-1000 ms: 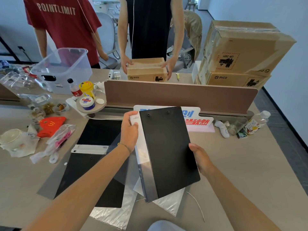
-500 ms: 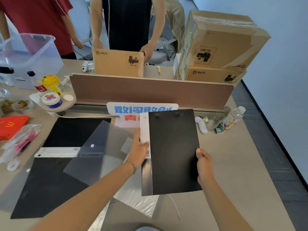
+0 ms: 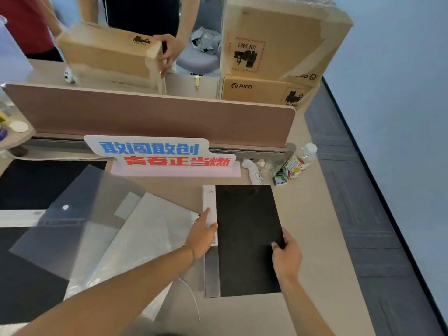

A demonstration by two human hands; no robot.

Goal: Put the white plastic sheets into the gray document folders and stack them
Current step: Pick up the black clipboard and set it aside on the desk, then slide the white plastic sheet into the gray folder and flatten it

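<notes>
A closed dark folder (image 3: 244, 238) with a grey spine lies flat on the table, right of centre. My left hand (image 3: 202, 235) rests on its left edge, fingers on the white label strip. My right hand (image 3: 286, 258) grips its right edge, thumb on top. To the left lie a white plastic sheet (image 3: 150, 229) and a translucent grey sheet (image 3: 72, 214) tilted over it. Further left, open dark folders (image 3: 31, 183) lie flat, one below the other.
A brown desk divider (image 3: 150, 115) runs across the back, with a lettered sign (image 3: 157, 154) in front. A small bottle and wrappers (image 3: 291, 163) sit at its right end. Cardboard boxes (image 3: 274, 47) stand behind. A person beyond holds a box (image 3: 109, 54). The table's right edge drops to the floor.
Both hands have carried the dark folder from mid-air rightward and down onto the table. The person behind the divider has lifted and tilted their box.
</notes>
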